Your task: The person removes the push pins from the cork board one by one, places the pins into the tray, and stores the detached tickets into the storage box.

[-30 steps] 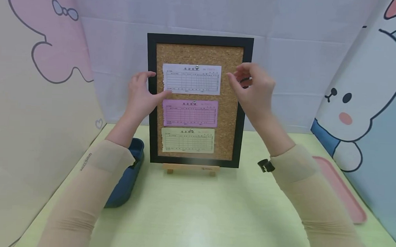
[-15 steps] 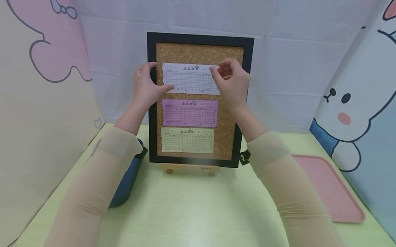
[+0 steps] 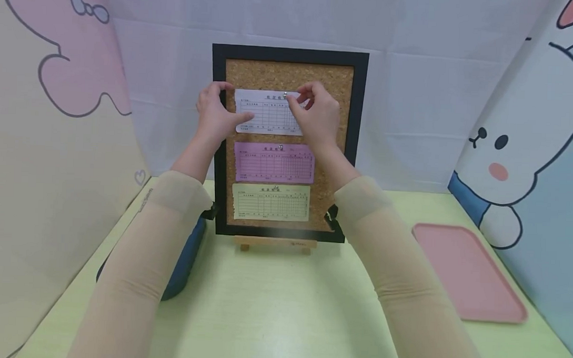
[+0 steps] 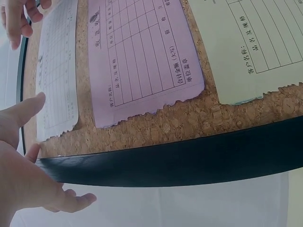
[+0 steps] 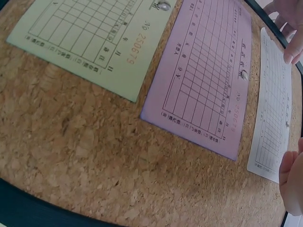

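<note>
A white receipt slip (image 3: 265, 115) is fixed near the top of a black-framed cork board (image 3: 333, 128) by a silvery push pin (image 3: 285, 95). My left hand (image 3: 217, 113) is at the board's left side, fingers by the frame and thumb extended over the slip's left part. Over the slip's right end, my right hand (image 3: 319, 114) has its bent fingers and thumb tip just right of the pin. The right wrist view shows a gap between that hand and the pin. Lower down hang a pink slip (image 4: 142, 56) and a pale yellow slip (image 3: 271, 202), each with its own pin.
A small wooden easel (image 3: 275, 242) supports the board on the pale green table (image 3: 272, 305). To the left, a dark blue tray (image 3: 184, 270) is partly hidden by my left sleeve. A pink tray (image 3: 472, 275) lies at the right, near the cartoon-printed side panel (image 3: 511, 134).
My right hand has moved left from beside the board to the white slip's pin. The left hand has risen slightly, its thumb shifting up and right over the slip. The slips stay in place.
</note>
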`<state>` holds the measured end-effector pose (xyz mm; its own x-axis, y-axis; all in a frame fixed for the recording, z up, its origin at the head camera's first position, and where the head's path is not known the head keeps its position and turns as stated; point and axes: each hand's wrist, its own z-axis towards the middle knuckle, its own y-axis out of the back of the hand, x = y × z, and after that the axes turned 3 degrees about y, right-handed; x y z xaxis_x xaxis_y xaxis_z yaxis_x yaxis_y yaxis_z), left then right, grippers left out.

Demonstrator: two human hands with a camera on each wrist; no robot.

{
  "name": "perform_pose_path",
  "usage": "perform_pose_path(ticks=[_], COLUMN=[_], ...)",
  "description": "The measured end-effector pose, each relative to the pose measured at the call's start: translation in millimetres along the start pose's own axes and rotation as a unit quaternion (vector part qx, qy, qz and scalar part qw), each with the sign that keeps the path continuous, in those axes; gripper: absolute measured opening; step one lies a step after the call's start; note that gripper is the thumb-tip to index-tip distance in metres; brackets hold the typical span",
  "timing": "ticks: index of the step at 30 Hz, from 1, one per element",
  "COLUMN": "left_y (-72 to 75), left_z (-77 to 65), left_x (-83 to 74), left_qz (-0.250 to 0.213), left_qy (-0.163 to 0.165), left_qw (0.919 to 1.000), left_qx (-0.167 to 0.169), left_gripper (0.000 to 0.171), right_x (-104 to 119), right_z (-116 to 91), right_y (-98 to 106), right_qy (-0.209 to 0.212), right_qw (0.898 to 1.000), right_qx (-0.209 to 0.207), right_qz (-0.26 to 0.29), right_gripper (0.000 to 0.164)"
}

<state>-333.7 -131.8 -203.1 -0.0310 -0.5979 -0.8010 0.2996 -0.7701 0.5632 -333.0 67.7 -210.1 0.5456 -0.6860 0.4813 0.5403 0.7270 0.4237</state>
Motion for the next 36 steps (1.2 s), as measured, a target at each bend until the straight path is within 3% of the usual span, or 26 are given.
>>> perform_pose_path(ticks=[6,12,19,25,36], left_y=[-0.9,-3.3,-9.7,-13.1,-15.9], left_z=[2.2,3.8,5.5,5.6,7.4], left_x=[0.4,8.2,20.1,22.0,22.7], left_qz=[-0.006,-0.011,-0.054,-0.069,-0.089], left_qy=[0.0,-0.006,-0.025,-0.036,-0.043], left_qw=[1.0,0.9999,0.9974,0.995,0.9925], left_qx=[-0.005,-0.006,-0.039,-0.062,-0.072], left_gripper=[0.063,0.057,0.039,0.036,0.032], right_x=[4.2,4.1,6.2,12.3,20.9], right_z=[3.3,4.6,3.2,3.9,4.4], right_y=[-5.8,-14.2,-26.2,-31.7,-37.1], right_qy=[-0.028,-0.038,-0.048,-0.071,-0.108], right_qw=[0.998,0.996,0.991,0.988,0.984], right_qx=[0.005,-0.008,-0.021,-0.026,-0.036], right_qz=[-0.061,-0.085,-0.126,-0.134,-0.137], right_gripper=[0.031,0.029,0.03,0.029,0.026])
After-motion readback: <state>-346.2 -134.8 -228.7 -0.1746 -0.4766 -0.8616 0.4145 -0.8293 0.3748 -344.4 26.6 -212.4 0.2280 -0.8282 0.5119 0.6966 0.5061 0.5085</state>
